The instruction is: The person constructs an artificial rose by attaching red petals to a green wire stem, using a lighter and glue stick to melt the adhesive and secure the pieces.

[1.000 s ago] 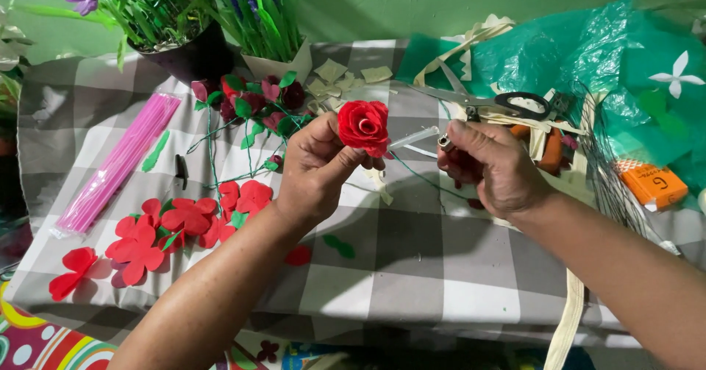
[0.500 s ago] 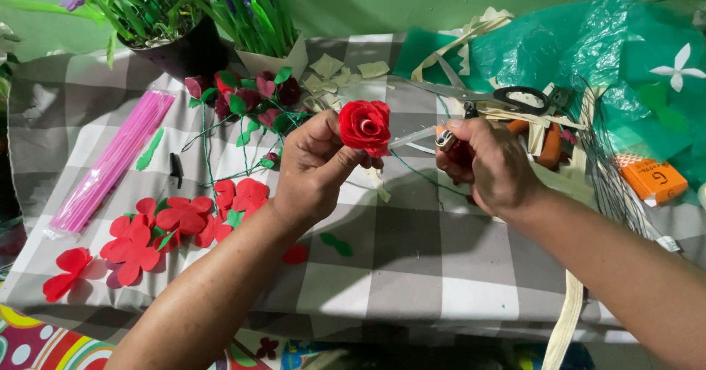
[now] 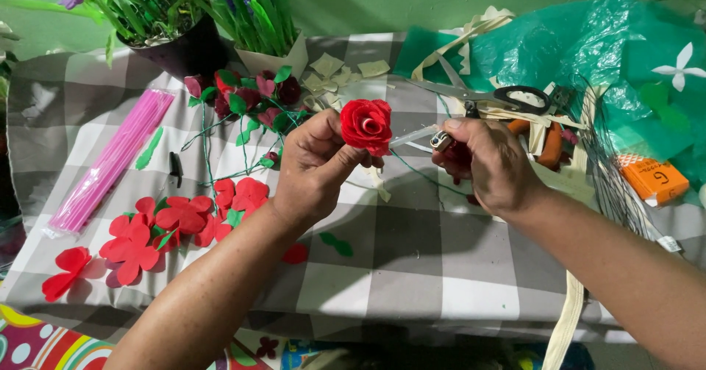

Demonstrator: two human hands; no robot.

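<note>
My left hand (image 3: 315, 165) holds a red rolled foam rose (image 3: 366, 124) upright by its base, above a table covered in a grey checked cloth (image 3: 412, 267). My right hand (image 3: 491, 165) is closed around a small tool with a metal tip (image 3: 440, 140) that points at the rose, and a thin clear strip runs from that tip to the flower. A thin green wire (image 3: 412, 170) trails below the rose between the two hands.
Red foam petal cut-outs (image 3: 158, 226) lie at front left beside a packet of pink sticks (image 3: 110, 160). Finished foam roses with green leaves (image 3: 246, 101) lie by potted plants (image 3: 173, 24) at the back. Scissors (image 3: 485, 94), green plastic (image 3: 588, 46) and an orange box (image 3: 653, 180) lie on the right.
Both hands have stayed together around the rose. The right hand's tool tip has shifted slightly closer to the flower; the rose is turned a little.
</note>
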